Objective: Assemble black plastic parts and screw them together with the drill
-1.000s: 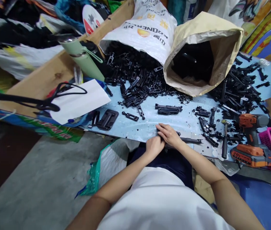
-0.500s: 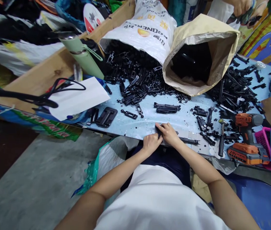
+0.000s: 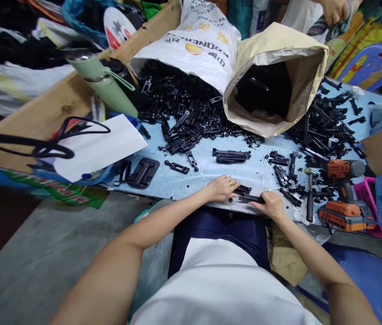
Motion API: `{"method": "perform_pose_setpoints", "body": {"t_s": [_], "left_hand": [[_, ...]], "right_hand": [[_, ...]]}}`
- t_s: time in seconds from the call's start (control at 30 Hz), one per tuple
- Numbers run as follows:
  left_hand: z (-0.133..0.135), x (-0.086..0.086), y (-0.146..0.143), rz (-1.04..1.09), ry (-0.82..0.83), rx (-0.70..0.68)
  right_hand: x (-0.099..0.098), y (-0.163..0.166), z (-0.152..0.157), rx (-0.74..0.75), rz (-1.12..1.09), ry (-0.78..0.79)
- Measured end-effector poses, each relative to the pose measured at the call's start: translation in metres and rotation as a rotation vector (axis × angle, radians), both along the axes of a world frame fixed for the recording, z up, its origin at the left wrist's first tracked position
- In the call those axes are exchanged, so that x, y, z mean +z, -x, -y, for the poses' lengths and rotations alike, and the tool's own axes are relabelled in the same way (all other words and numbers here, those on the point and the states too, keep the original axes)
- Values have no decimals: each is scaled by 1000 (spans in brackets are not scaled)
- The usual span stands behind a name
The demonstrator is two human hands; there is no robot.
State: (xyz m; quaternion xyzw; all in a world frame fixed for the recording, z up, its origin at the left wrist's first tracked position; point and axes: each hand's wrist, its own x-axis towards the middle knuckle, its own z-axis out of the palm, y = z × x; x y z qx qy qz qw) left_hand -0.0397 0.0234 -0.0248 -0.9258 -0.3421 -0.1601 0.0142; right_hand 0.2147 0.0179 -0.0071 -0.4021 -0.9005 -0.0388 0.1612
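Observation:
My left hand (image 3: 220, 188) rests on the near edge of the light blue table (image 3: 211, 169), its fingers closed on the left end of a long black plastic part (image 3: 249, 195). My right hand (image 3: 270, 205) grips the right end of the same part, fingers curled over it. Just beyond lies another assembled black part (image 3: 231, 155). A heap of small black plastic pieces (image 3: 184, 108) spills from a white woven sack (image 3: 197, 45).
A brown paper sack (image 3: 278, 54) lies open at centre back, more black parts (image 3: 329, 122) to its right. An orange cordless drill (image 3: 344, 189) and a hammer (image 3: 309, 194) lie at right. A green flask (image 3: 104, 83), white paper (image 3: 99, 146) and another person's hand (image 3: 336, 10) are also in view.
My hands were together at the table edge over the part. Now they have spread apart, the right sliding right along it, the left staying at its left end.

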Motion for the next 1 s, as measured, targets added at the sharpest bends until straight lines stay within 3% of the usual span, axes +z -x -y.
{"method": "perform_pose_setpoints", "body": {"t_s": [0.07, 0.13, 0.23, 0.33, 0.4, 0.47, 0.53, 0.6, 0.73, 0.87, 1.0], "left_hand": [[-1, 6, -5, 63, 35, 69], [11, 20, -6, 216, 54, 58], [48, 48, -11, 578, 122, -53], [83, 70, -24, 883, 263, -74], [97, 73, -35, 995, 287, -48], [102, 65, -45, 1000, 227, 7], [96, 49, -50, 909, 102, 87], [81, 30, -47, 761, -37, 170], [36, 0, -24, 404, -191, 290], [-6, -7, -6, 115, -103, 293], [-32, -4, -7, 70, -17, 424]], "right_hand": [[17, 4, -4, 72, -54, 26], [43, 10, -3, 238, -157, 116], [82, 21, 9, 554, -427, 410], [93, 39, 33, 679, -741, 751], [80, 59, 50, 601, -943, 832], [56, 81, 58, 366, -1115, 735], [30, 103, 51, 77, -1150, 592], [9, 116, 26, -60, -1035, 545], [-3, 110, -69, -52, -727, 363], [18, 87, -187, -252, -461, 137], [45, 71, -283, -520, -147, 91]]}}
